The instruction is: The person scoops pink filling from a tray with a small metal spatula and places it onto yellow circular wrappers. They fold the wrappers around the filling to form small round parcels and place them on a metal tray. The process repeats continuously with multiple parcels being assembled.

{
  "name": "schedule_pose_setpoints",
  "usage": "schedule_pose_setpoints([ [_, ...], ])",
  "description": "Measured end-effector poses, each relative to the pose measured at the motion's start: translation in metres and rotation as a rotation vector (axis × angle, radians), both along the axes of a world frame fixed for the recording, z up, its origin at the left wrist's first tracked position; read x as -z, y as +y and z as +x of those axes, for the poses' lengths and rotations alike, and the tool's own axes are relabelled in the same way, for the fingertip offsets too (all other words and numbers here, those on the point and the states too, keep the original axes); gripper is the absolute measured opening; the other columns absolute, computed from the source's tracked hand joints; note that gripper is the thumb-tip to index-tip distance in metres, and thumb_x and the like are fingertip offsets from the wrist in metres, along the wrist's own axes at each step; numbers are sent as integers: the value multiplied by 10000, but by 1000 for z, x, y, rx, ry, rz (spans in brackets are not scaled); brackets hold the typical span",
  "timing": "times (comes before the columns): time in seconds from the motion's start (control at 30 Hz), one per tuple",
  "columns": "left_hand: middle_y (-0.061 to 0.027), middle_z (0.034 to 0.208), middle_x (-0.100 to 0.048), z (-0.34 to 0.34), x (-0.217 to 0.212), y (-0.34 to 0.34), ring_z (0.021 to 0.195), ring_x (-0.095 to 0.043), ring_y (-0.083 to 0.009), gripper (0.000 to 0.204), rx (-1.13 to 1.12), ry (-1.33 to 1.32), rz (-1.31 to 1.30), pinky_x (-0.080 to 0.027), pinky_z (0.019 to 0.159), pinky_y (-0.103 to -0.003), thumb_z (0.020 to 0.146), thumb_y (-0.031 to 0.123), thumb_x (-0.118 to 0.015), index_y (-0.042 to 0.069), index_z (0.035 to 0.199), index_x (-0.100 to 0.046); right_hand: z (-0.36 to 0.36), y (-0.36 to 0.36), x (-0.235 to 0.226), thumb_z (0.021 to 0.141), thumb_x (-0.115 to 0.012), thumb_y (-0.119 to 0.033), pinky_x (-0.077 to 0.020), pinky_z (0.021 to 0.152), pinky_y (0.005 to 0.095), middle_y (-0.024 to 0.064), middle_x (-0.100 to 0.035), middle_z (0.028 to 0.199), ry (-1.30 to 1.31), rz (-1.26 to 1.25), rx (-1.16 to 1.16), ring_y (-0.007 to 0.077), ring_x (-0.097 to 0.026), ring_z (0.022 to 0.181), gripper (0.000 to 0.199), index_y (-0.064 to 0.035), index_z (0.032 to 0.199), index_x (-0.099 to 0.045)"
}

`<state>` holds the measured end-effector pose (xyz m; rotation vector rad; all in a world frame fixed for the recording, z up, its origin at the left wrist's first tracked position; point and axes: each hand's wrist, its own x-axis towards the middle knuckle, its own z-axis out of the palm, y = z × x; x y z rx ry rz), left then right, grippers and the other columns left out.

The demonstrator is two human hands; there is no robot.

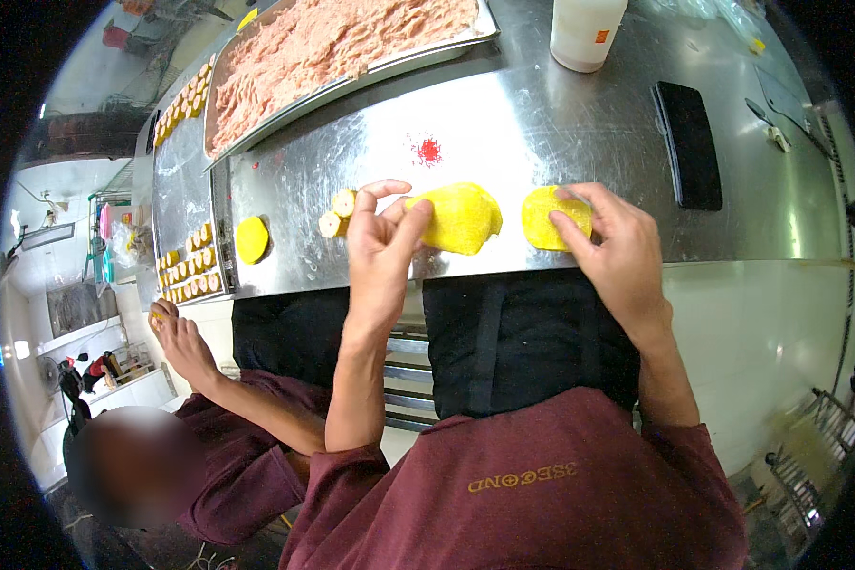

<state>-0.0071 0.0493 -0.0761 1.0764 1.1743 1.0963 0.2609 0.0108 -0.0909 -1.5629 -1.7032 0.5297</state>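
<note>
My left hand (382, 237) pinches the left edge of a small pile of round yellow dumpling wrappers (461, 220) near the table's front edge. To its right, my right hand (622, 249) grips a separate yellow wrapper (540, 223) between thumb and fingers. Whether that is one sheet or more, I cannot tell. Two small filled dumplings (336, 217) with yellow sides and pale tops lie just left of my left hand. Beyond the wrappers, a little heap of red bits (428, 150) sits on the steel table (370, 157).
A large metal tray (351, 84) of pink minced meat (342, 38) stands at the far left. Further left are rows of dumplings (192, 266) and a lone yellow wrapper (253, 239). A co-worker's hand (182, 344) is nearby. A white container (587, 33) and black phone (688, 144) stand right.
</note>
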Motion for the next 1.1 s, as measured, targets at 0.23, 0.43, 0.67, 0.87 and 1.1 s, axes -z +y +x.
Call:
schedule_pose_setpoints([
  [0.23,-89,1022,-655,10,12,-2,862,-636,-184,265,40,881,629,-546,727,-321,913,77,-811,41,1161,-723,29,-11,1,955,-819,-172,-419,552,326,104,-633,755,-104,-206,40,121,-482,567,272,14,1125,-716],
  [0.43,-48,936,-787,39,-2,-19,818,-722,-102,185,298,365,17,-576,757,-252,978,99,-809,-14,1118,-763,8,-14,-2,1063,-715,-118,-420,601,210,-27,-644,837,515,-278,-37,14,-509,685,124,-8,1101,-674],
  [0.67,-156,1069,-800,53,-12,-24,931,-780,-189,252,322,107,131,-640,862,-308,946,15,-830,-67,1168,-743,-18,-23,-15,1093,-680,-118,-489,730,157,-25,-674,967,1084,-430,-176,10,-629,892,161,20,1174,-659],
  [0.87,-131,1082,-793,46,-4,-19,968,-778,-177,212,315,67,64,-641,880,-297,985,29,-794,-61,1171,-749,-13,-18,-10,1045,-738,-68,-467,685,155,-44,-665,902,940,-396,-159,-10,-606,830,187,36,1192,-687],
  [1.1,-140,1098,-764,48,5,-17,1018,-758,-167,282,309,25,7,-632,912,-288,979,33,-798,-60,1214,-672,-5,-16,-2,975,-819,-63,-242,535,184,-120,-495,726,441,-285,-104,-36,-341,629,173,2,1116,-744],
])
